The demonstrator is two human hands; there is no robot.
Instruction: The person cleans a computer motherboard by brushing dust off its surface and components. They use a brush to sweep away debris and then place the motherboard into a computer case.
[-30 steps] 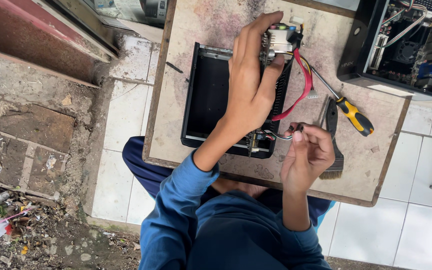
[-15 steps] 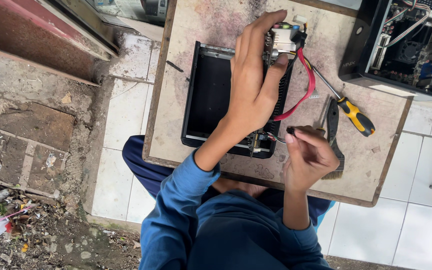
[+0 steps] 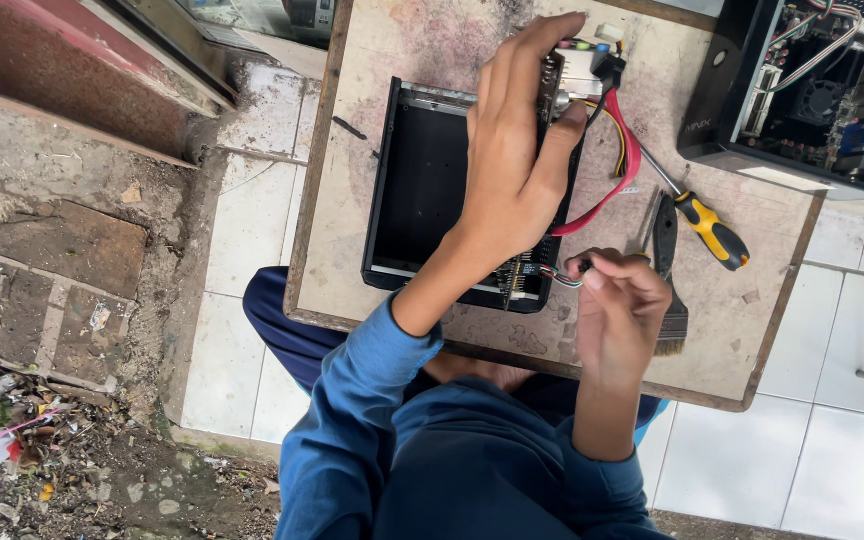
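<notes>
Gripping a circuit board (image 3: 564,75) upright over the open black case (image 3: 422,190), left hand (image 3: 512,170) clamped on its edge. Right hand (image 3: 620,305) pinches thin wires (image 3: 559,275) just below. Screwdriver (image 3: 702,220) and brush (image 3: 668,280) lie beside the right hand.

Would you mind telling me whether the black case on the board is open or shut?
Open: the black case has no cover, and its dark, bare inside shows beside the left hand.
</notes>
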